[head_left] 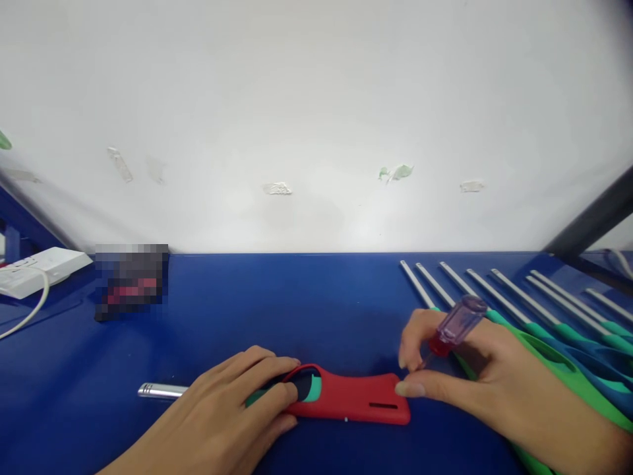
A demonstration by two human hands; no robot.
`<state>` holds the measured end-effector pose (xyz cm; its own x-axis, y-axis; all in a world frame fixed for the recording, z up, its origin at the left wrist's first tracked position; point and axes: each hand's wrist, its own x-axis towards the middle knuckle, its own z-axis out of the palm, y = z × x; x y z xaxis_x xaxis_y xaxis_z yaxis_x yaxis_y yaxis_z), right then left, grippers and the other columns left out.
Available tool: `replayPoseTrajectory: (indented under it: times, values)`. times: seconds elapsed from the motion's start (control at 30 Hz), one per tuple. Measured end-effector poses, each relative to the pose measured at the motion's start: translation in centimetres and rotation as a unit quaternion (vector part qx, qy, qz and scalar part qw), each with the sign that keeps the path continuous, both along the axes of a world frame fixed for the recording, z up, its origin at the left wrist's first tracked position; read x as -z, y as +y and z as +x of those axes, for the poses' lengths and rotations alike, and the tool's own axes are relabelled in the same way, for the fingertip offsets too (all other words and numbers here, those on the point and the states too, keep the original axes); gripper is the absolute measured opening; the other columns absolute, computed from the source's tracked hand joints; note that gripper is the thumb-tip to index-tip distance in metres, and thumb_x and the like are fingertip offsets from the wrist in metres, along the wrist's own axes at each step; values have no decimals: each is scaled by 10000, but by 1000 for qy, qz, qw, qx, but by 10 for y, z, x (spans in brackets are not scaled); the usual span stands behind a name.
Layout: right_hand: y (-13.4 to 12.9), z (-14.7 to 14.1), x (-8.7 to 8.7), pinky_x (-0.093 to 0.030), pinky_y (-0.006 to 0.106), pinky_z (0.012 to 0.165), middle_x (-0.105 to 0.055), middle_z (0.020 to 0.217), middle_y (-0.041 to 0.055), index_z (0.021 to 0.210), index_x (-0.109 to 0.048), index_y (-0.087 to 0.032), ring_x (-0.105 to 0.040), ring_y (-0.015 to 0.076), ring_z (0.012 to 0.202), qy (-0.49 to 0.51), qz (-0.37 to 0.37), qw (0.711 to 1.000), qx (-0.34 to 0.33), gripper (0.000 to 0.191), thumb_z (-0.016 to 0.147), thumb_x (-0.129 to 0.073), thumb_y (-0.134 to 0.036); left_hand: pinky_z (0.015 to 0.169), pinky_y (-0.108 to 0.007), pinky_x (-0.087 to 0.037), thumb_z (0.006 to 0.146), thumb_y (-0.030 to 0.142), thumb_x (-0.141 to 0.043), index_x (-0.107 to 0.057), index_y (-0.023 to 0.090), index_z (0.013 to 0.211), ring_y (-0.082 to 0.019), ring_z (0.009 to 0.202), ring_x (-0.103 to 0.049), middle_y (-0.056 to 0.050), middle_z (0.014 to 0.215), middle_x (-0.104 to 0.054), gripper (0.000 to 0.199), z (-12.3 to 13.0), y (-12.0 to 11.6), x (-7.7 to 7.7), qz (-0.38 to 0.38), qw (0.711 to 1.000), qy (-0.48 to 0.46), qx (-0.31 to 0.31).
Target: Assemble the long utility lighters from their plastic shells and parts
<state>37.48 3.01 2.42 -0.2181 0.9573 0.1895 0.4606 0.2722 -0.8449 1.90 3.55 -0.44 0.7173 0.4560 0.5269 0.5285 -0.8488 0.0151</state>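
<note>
A red long-nosed gas lighter [346, 396] lies on the blue tabletop, its metal nozzle pointing left. My left hand [232, 402] is closed over its front part, fingers by the green-and-dark trigger area, hiding the piece between nozzle and trigger. In my right hand [459, 376] is a small screwdriver [457, 323] with a clear purplish handle and a red collar. Its shaft slants down toward the lighter's rear end, where my right thumb also rests. The screwdriver's tip is hidden behind the thumb and fingers.
Several more lighters [554, 356], green and blue with metal nozzles, lie in a row at the right, partly under my right forearm. A white device [47, 267] with a cable sits far left, beside a blurred dark object [133, 284]. A white wall [316, 119] closes the back.
</note>
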Motion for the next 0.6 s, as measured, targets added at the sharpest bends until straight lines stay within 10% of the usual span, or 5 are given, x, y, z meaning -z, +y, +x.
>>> replayPoseTrajectory:
  times: [0.13,0.27,0.47,0.6]
  values:
    - [-2,7,6,-761,407,1124,-936,1133,88,902,-964,-360,-922,339,1212,-15,6,1000,11,566,986,-944,-919,991,-244,-793,1411,342,-377,-833,281,1247,-172,1075,-965,6,1299,-981,489,-1,0,2,-4,1000,5,-3]
    - [-5,5,5,-768,293,935,-925,1117,45,1128,-974,-388,-926,239,1020,3,21,1000,-20,423,1087,-908,-803,1017,-222,-780,1409,347,-411,-837,282,1269,-164,1098,-965,6,1313,-981,453,-6,0,1,-4,1000,2,-2]
    - [-1,1,0,-712,260,752,-810,865,5,831,-836,-310,-793,199,771,12,16,999,-32,461,985,-1044,-692,1035,-211,-769,1417,360,-378,-830,289,1297,-149,1100,-968,24,1297,-983,473,-4,1,0,6,1000,-10,-7]
    - [1,1,1,-774,363,960,-920,1091,79,821,-875,-305,-903,309,1064,-14,-8,1000,-24,529,971,-1025,-790,1107,-219,-751,1414,337,-389,-839,280,1312,-148,1146,-969,26,1332,-983,465,-6,2,4,9,1000,1,-1]
